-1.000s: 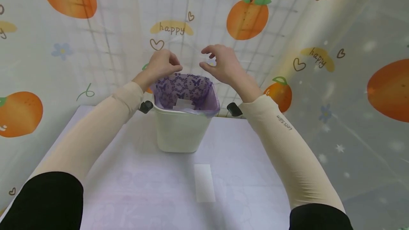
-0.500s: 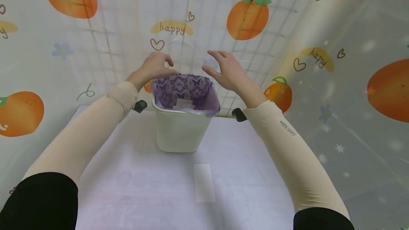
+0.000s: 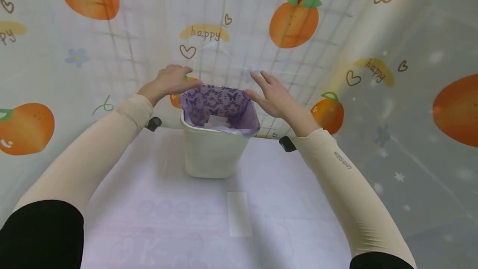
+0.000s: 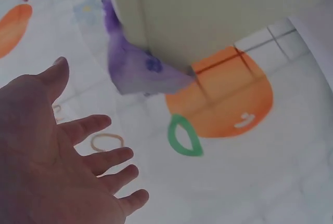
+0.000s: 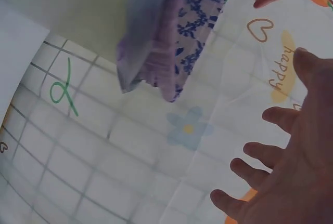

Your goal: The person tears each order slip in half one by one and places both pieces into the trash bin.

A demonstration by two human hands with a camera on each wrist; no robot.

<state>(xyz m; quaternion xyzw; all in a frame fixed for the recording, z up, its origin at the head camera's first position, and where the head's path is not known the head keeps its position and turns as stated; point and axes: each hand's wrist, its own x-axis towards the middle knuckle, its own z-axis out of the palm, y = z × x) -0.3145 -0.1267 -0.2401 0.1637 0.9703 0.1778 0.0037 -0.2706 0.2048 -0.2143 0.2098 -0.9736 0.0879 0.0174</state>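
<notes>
A pale cream bin (image 3: 214, 157) stands upright on the table, lined with a thin purple bag (image 3: 222, 99) printed with butterflies and lace. The bag's edge folds over the rim, and a loose flap (image 4: 143, 70) hangs outside in the left wrist view. Beside the bin's upper left, my left hand (image 3: 169, 81) has its fingers spread, its thumb near the back rim. My right hand (image 3: 274, 96) is at the upper right, fingers extended, thumb close to the bag's corner. Both palms hold nothing; the right wrist view shows the right fingers (image 5: 263, 156) apart from the bag.
White paper-like pieces (image 3: 217, 121) lie inside the bin. A white rectangular strip (image 3: 239, 215) lies on the white table (image 3: 179, 227) in front of it. Behind hangs a curtain (image 3: 246, 20) printed with oranges, covering a wire grid.
Both hands have moved apart and lowered slightly, the left going left and the right going right. Their curled fingers have straightened. The bin stays in place.
</notes>
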